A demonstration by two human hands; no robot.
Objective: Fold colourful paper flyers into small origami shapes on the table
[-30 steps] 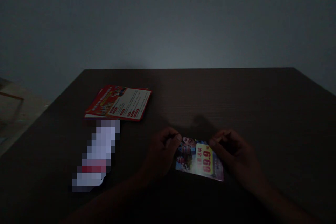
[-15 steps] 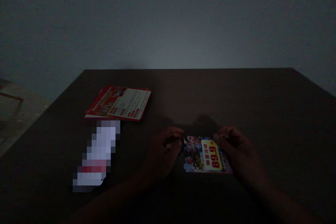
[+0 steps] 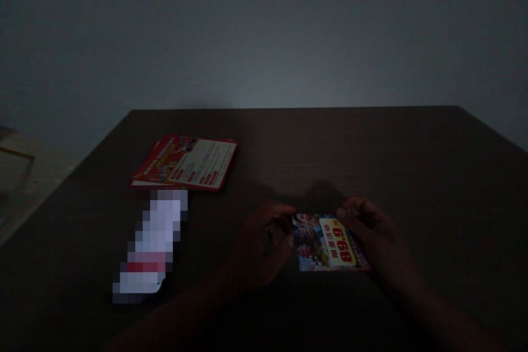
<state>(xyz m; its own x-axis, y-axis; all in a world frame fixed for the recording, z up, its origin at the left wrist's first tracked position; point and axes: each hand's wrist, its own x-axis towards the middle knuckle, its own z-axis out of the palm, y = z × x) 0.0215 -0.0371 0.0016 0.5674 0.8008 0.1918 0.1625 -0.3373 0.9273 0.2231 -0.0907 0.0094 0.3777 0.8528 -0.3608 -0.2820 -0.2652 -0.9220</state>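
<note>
A small printed flyer (image 3: 311,242) with a yellow panel and large red "89.9" is in front of me, low over the dark table. My right hand (image 3: 377,239) grips its right side, thumb on top and fingers curled behind. At the flyer's left edge, my left hand (image 3: 266,245) has its thumb and index finger spread apart, their tips close to the edge. Whether those tips touch the paper is hard to tell in the dim light. To the left lies a loose stack of red and white flyers (image 3: 198,162).
A pixelated bright, long object (image 3: 154,236), possibly a lit phone, lies on the dark wooden table (image 3: 330,143) below the stack. A pale wall (image 3: 309,38) rises behind the table's back edge. The floor (image 3: 31,176) shows at the far left.
The held flyer has shifted slightly right and tilted a little. My left thumb and index finger have spread wider apart. The stack and bright object stay put.
</note>
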